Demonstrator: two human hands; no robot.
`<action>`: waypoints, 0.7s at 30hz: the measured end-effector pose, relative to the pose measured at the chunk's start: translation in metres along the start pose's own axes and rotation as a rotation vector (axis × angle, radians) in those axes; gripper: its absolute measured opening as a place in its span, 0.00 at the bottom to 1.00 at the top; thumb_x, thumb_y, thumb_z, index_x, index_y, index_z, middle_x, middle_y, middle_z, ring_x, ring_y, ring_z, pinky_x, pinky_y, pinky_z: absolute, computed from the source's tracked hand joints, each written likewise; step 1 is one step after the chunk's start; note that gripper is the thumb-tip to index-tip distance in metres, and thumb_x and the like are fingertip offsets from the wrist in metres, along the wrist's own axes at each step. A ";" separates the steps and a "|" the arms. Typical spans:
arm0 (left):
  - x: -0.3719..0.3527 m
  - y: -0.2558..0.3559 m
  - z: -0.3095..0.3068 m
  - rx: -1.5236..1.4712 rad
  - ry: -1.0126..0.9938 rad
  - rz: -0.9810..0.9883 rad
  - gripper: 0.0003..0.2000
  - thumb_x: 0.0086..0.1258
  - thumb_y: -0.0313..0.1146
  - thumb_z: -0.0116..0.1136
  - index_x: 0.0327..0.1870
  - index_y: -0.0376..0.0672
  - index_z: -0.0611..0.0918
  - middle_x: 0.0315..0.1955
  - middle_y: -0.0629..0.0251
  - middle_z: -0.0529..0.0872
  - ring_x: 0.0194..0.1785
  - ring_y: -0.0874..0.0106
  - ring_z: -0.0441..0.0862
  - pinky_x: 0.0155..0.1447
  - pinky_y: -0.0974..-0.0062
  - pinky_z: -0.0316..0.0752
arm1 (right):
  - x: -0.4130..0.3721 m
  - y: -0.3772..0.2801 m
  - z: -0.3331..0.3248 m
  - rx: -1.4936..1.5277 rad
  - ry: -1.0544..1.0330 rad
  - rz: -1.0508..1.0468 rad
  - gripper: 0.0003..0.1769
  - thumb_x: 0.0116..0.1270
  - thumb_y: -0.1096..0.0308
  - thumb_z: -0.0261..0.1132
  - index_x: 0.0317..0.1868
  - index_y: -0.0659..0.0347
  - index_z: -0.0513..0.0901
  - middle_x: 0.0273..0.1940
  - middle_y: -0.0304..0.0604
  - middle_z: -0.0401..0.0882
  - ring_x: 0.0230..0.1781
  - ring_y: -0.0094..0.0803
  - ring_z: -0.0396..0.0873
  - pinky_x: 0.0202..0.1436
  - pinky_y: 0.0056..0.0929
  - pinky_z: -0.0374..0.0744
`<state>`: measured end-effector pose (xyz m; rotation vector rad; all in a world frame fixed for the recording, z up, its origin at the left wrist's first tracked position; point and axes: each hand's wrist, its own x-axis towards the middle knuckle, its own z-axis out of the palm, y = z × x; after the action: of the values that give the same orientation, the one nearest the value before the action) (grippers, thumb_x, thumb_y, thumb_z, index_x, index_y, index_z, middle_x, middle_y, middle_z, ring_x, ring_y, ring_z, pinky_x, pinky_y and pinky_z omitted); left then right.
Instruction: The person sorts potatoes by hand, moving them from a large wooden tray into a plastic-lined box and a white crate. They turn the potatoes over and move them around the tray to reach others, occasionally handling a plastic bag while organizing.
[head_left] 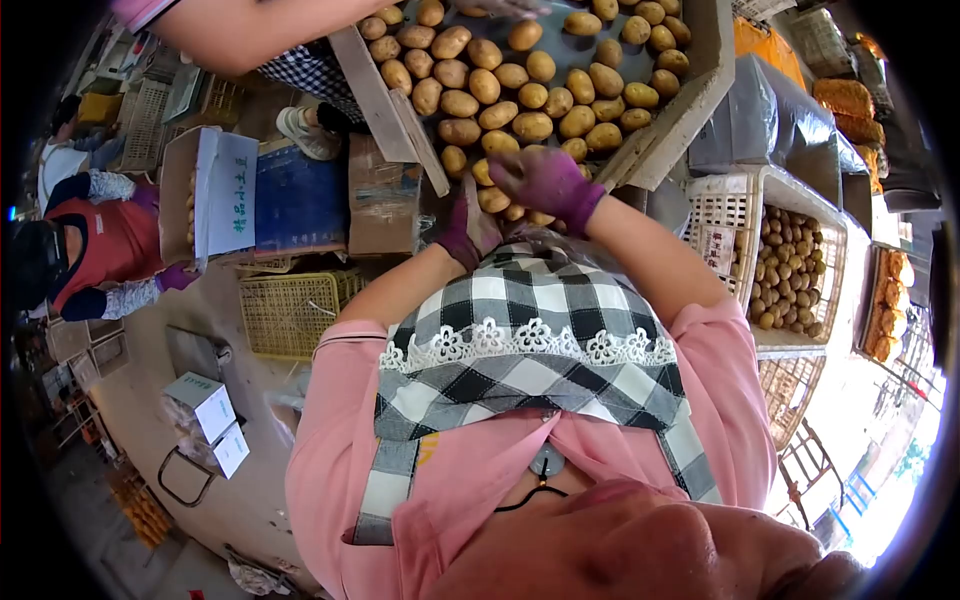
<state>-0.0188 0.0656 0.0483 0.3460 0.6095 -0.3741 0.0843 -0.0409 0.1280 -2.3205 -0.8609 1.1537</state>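
Both my hands wear purple gloves and are at the narrow front end of a board-sided sorting table (402,130) holding many potatoes (533,126). My left hand (470,227) is upright at the left of the mouth, fingers stretched out beside the nearest potatoes. Across the front potatoes reaches my right hand (550,185), its fingers extended leftward and touching or just above them; I see no potato gripped in it. Below my hands, a bit of clear plastic (545,238) shows at the apron's top edge. What lies under my right palm is hidden.
Another person's arm (250,30) reaches over the table from the upper left. A white crate (720,225) with small potatoes stands at right. At left are a yellow basket (290,310), a cardboard box (385,200) and a co-worker in red (115,245) beside an open carton (225,190).
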 end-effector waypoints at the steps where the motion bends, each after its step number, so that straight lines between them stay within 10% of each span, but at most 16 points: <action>1: 0.010 -0.001 -0.011 -0.004 -0.005 -0.010 0.29 0.68 0.62 0.40 0.60 0.49 0.67 0.55 0.63 0.72 0.56 0.63 0.72 0.61 0.57 0.66 | 0.002 -0.004 0.001 0.034 0.221 -0.079 0.20 0.62 0.52 0.56 0.53 0.46 0.75 0.52 0.42 0.77 0.56 0.39 0.72 0.58 0.55 0.62; 4: 0.014 -0.004 -0.013 -0.045 0.210 0.056 0.15 0.69 0.46 0.49 0.47 0.46 0.76 0.42 0.64 0.79 0.46 0.66 0.77 0.53 0.66 0.73 | 0.047 0.019 0.032 -0.598 0.840 -0.398 0.28 0.57 0.51 0.59 0.58 0.49 0.73 0.61 0.50 0.69 0.64 0.47 0.63 0.67 0.51 0.55; 7: 0.043 -0.012 -0.065 0.061 -0.032 0.137 0.12 0.68 0.37 0.48 0.49 0.47 0.76 0.46 0.66 0.78 0.51 0.67 0.75 0.57 0.63 0.72 | 0.024 0.046 0.056 -0.776 0.481 -0.475 0.34 0.53 0.51 0.63 0.61 0.51 0.71 0.64 0.52 0.64 0.69 0.53 0.56 0.69 0.52 0.54; 8: 0.059 -0.006 -0.099 0.067 -0.370 -0.023 0.11 0.67 0.33 0.47 0.48 0.47 0.77 0.47 0.67 0.78 0.55 0.68 0.74 0.58 0.59 0.72 | 0.012 0.061 0.062 -0.584 0.436 -0.568 0.32 0.53 0.52 0.64 0.60 0.50 0.73 0.63 0.49 0.66 0.68 0.49 0.59 0.68 0.49 0.60; 9: 0.050 -0.004 -0.082 0.068 -0.289 0.005 0.10 0.67 0.33 0.48 0.48 0.47 0.76 0.47 0.66 0.78 0.55 0.67 0.74 0.58 0.57 0.72 | -0.011 0.046 0.028 -0.307 0.175 -0.533 0.27 0.56 0.52 0.62 0.56 0.51 0.76 0.61 0.47 0.70 0.64 0.45 0.66 0.67 0.43 0.64; 12: 0.029 -0.014 -0.056 0.031 -0.183 0.054 0.14 0.67 0.38 0.53 0.51 0.45 0.73 0.52 0.61 0.75 0.58 0.59 0.72 0.60 0.52 0.71 | -0.011 0.068 -0.051 -0.110 0.842 -0.441 0.16 0.56 0.64 0.66 0.47 0.56 0.81 0.52 0.43 0.76 0.52 0.44 0.75 0.57 0.37 0.74; 14: 0.024 -0.013 -0.039 -0.099 -0.137 -0.006 0.18 0.68 0.43 0.54 0.54 0.47 0.70 0.56 0.60 0.71 0.59 0.55 0.70 0.62 0.51 0.70 | 0.029 0.127 -0.094 -0.176 1.277 -0.057 0.31 0.57 0.54 0.65 0.57 0.62 0.73 0.58 0.52 0.70 0.59 0.49 0.67 0.57 0.40 0.73; 15: 0.020 -0.012 -0.028 -0.164 -0.112 -0.039 0.20 0.68 0.45 0.54 0.56 0.47 0.68 0.58 0.60 0.69 0.60 0.53 0.69 0.63 0.50 0.69 | 0.036 0.127 -0.100 0.200 1.211 0.158 0.40 0.58 0.46 0.60 0.65 0.63 0.64 0.66 0.55 0.60 0.68 0.51 0.56 0.66 0.48 0.63; 17: 0.019 -0.010 -0.017 -0.118 -0.073 -0.062 0.25 0.68 0.53 0.51 0.58 0.47 0.66 0.60 0.58 0.65 0.61 0.51 0.67 0.65 0.48 0.65 | 0.058 0.095 -0.082 -0.157 0.809 0.696 0.44 0.60 0.43 0.55 0.69 0.63 0.57 0.72 0.55 0.48 0.72 0.53 0.45 0.70 0.59 0.49; 18: 0.023 -0.009 -0.021 -0.127 -0.063 -0.082 0.26 0.68 0.54 0.50 0.59 0.47 0.65 0.60 0.57 0.65 0.62 0.51 0.66 0.66 0.47 0.64 | 0.105 0.124 -0.041 -0.155 1.145 0.529 0.47 0.60 0.40 0.53 0.71 0.63 0.52 0.73 0.55 0.40 0.71 0.62 0.41 0.68 0.68 0.40; 21: 0.022 -0.010 -0.018 -0.010 -0.154 -0.020 0.34 0.66 0.64 0.44 0.64 0.49 0.63 0.61 0.56 0.66 0.63 0.51 0.67 0.67 0.46 0.60 | 0.055 0.051 0.026 -0.370 0.712 0.316 0.51 0.57 0.37 0.58 0.73 0.55 0.48 0.74 0.53 0.35 0.70 0.69 0.39 0.65 0.72 0.46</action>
<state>-0.0155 0.0589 0.0188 0.2985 0.4647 -0.4124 0.1070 -0.0383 0.0517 -2.9393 -0.4685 0.1934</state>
